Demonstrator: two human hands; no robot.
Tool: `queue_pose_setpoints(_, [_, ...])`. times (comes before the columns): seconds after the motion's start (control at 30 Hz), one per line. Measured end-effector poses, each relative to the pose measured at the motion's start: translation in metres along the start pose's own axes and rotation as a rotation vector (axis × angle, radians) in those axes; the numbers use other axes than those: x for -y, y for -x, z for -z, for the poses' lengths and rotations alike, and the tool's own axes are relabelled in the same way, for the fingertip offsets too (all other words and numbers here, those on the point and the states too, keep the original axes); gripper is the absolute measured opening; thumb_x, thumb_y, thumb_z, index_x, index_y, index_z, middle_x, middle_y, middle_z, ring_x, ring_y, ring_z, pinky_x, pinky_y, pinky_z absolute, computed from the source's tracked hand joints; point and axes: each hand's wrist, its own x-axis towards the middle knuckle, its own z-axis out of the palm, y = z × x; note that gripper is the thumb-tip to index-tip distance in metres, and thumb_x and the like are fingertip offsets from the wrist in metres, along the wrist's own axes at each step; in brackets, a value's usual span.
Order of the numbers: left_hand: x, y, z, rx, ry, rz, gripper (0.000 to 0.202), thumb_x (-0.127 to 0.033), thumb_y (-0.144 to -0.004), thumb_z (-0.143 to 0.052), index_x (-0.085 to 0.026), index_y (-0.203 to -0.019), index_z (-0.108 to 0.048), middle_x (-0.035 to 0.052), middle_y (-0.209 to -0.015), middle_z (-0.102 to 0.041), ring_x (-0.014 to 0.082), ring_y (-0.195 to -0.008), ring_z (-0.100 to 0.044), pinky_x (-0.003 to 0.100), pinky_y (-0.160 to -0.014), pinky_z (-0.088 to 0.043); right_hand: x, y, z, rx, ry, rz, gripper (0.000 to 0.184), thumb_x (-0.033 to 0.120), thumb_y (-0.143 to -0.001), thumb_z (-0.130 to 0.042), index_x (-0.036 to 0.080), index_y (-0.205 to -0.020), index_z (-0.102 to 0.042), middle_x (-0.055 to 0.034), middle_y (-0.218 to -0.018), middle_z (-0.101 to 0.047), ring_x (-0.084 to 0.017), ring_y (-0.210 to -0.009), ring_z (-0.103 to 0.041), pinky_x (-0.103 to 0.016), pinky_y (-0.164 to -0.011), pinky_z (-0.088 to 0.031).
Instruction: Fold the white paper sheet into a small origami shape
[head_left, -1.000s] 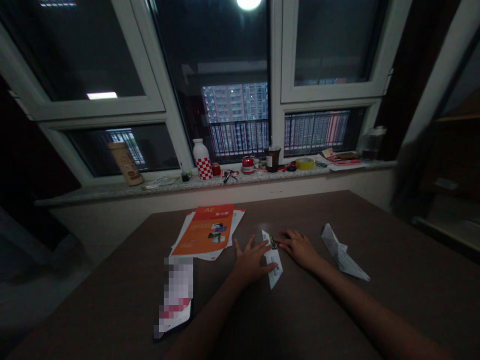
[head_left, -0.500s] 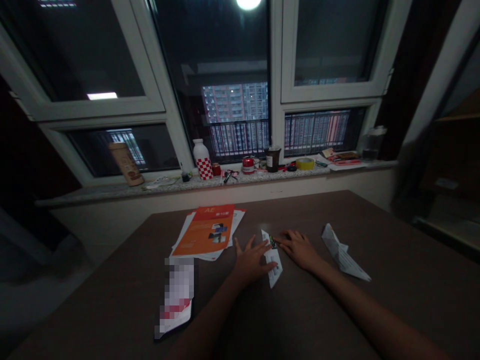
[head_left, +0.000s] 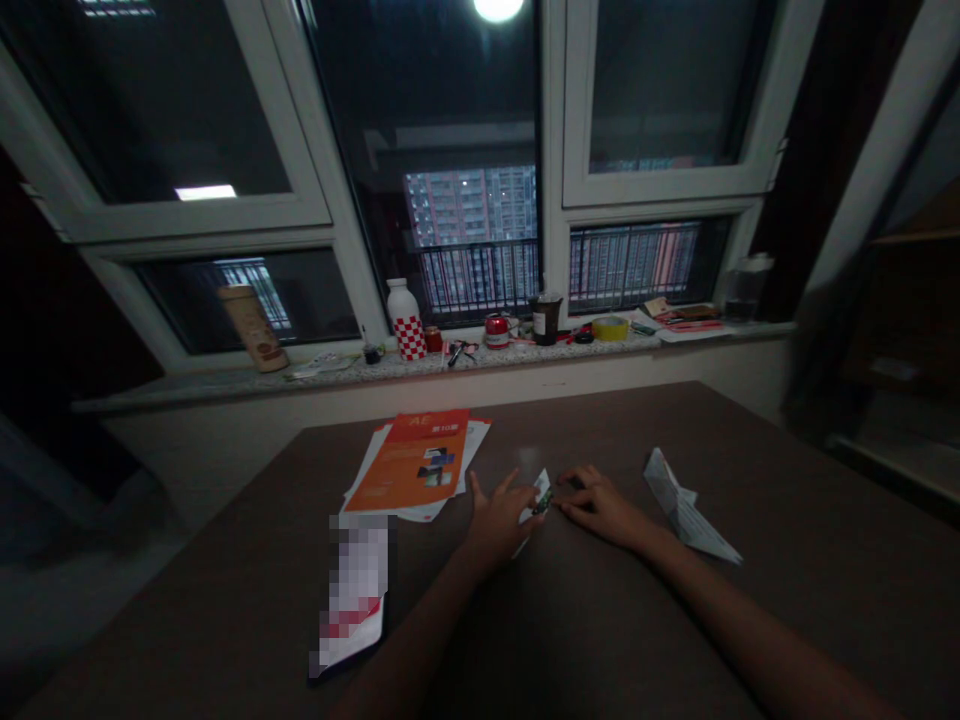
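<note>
A small folded strip of white printed paper (head_left: 543, 484) with a dark green patch lies on the brown table in front of me. My left hand (head_left: 499, 522) has its thumb and a fingertip closed on the strip, with the other fingers spread, and hides much of its lower part. To the right, my right hand (head_left: 602, 510) rests on the table with bent, separated fingers. Its fingertips are close beside the strip's right edge; whether they touch is hard to tell. Farther right lies a second folded paper piece (head_left: 686, 510), with a raised point, apart from both hands.
An orange booklet (head_left: 405, 470) tops some white sheets at the left. Nearer me is a phone (head_left: 356, 600), its screen blurred out. Along the windowsill (head_left: 337, 375) stand a checkered bottle (head_left: 409, 325), a dark cup (head_left: 545, 320), yellow tape (head_left: 610, 328) and a tan tumbler (head_left: 253, 328).
The paper strip has turned clockwise, its top tip swinging right and its lower end going left under my left hand. My right hand's fingers have bent more and shifted slightly lower.
</note>
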Motion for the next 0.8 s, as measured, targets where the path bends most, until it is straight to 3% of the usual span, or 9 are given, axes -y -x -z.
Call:
queue_pose_setpoints(0.27, [-0.0001, 0.0061, -0.0015, 0.067, 0.048, -0.014, 0.035, -0.035, -0.098, -0.043, -0.038, -0.132, -0.049, -0.0012, -0.143, -0.051, 0.0258, -0.141, -0.031, 0.069, -0.100, 0.025, 0.0039, 0.0015, 0.0013, 0.006, -0.050, 0.040, 0.023, 0.036, -0.091, -0.055, 0.032, -0.103, -0.075, -0.0052, -0.116, -0.057, -0.023, -0.113, -0.048, -0.039, -0.101, -0.036])
queue_pose_setpoints(0.53, [0.0002, 0.0063, -0.0017, 0.125, 0.017, -0.040, 0.040, -0.041, -0.100, -0.033, -0.046, -0.140, -0.038, -0.0060, -0.150, -0.041, 0.0260, -0.147, -0.016, 0.073, -0.102, 0.019, 0.0019, -0.0012, -0.0025, -0.041, 0.058, -0.058, 0.025, 0.037, -0.093, -0.052, 0.032, -0.101, -0.075, -0.0059, -0.118, -0.057, -0.023, -0.112, -0.050, -0.038, -0.099, -0.039])
queue_pose_setpoints(0.8, [-0.0001, 0.0037, -0.0006, 0.164, -0.005, -0.026, 0.042, -0.041, -0.100, -0.032, -0.046, -0.141, -0.036, -0.0062, -0.151, -0.039, 0.0265, -0.147, -0.015, 0.073, -0.103, 0.018, 0.0002, -0.0045, -0.0058, -0.069, 0.148, -0.127, 0.029, 0.042, -0.095, -0.049, 0.032, -0.103, -0.074, -0.0064, -0.116, -0.056, -0.023, -0.109, -0.051, -0.036, -0.096, -0.040])
